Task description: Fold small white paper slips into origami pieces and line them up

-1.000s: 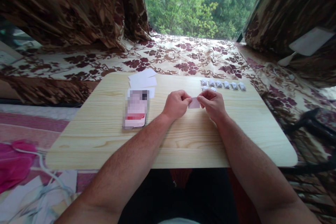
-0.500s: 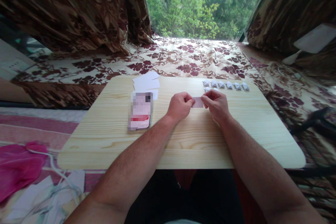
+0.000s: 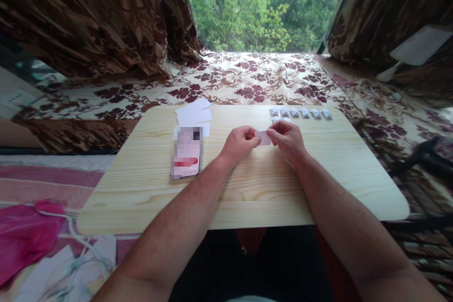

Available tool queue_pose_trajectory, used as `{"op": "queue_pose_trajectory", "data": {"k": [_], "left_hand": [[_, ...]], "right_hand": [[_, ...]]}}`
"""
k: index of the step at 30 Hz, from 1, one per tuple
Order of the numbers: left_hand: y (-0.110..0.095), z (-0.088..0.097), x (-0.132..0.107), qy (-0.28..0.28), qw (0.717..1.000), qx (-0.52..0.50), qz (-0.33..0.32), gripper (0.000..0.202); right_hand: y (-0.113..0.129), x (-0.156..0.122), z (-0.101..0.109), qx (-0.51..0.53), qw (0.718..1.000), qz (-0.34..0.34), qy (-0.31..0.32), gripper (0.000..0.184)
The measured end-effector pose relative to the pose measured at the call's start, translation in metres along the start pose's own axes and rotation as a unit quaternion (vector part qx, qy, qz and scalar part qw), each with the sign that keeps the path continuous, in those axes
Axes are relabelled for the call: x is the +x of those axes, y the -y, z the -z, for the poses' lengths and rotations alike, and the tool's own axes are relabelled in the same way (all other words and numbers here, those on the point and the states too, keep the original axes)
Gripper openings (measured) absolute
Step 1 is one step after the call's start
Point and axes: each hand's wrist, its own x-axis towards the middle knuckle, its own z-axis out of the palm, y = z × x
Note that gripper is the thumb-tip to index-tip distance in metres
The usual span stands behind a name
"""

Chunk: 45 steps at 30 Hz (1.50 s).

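A small pale piece of paper [image 3: 262, 138] is stretched between my two hands above the middle of the table. My left hand [image 3: 241, 143] pinches its left edge between thumb and fingers. At its right edge my right hand [image 3: 287, 139] grips it the same way, fingers closed. Just behind my right hand, several small folded white paper pieces [image 3: 305, 113] stand in a row near the far right edge of the table. A second, shorter row [image 3: 281, 120] in front of them is partly hidden by that hand.
The light wooden table [image 3: 141, 198] carries a phone [image 3: 187, 153] on the left, its screen blurred. White paper sheets [image 3: 194, 114] lie behind the phone. Left of the table are a pink cloth [image 3: 30, 240] and white cables [image 3: 76, 233]. A white lamp [image 3: 421, 46] is at the right.
The paper between my hands has tilted and catches more light. The whole view has shifted slightly. Both hands keep their pinch.
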Motion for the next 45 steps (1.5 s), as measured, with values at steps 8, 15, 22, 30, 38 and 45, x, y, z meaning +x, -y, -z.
{"op": "queue_pose_trajectory", "data": {"k": [8, 15, 22, 30, 38, 45], "left_hand": [[0.006, -0.001, 0.008, -0.107, 0.991, -0.069, 0.043, 0.022], [0.003, -0.001, 0.007, -0.113, 0.985, -0.125, 0.039, 0.029], [0.006, -0.003, 0.008, -0.098, 0.987, -0.124, 0.018, 0.023], [0.006, -0.005, 0.006, -0.087, 0.991, -0.098, 0.0, 0.019], [0.003, -0.006, 0.004, -0.069, 0.99, -0.125, 0.015, 0.014], [0.003, -0.009, 0.004, -0.056, 0.991, -0.118, 0.019, 0.018]], "right_hand": [[-0.004, 0.001, -0.002, 0.033, 0.998, 0.009, 0.055, 0.032], [-0.009, -0.001, -0.005, -0.009, 0.995, 0.032, 0.099, 0.057], [-0.007, 0.0, -0.006, 0.006, 0.999, 0.034, 0.038, 0.036], [-0.004, 0.001, -0.003, -0.006, 1.0, 0.007, 0.005, 0.031], [-0.002, 0.001, -0.003, 0.038, 0.999, -0.002, 0.024, 0.029], [-0.008, 0.001, -0.006, -0.001, 0.999, 0.013, -0.037, 0.033]]}}
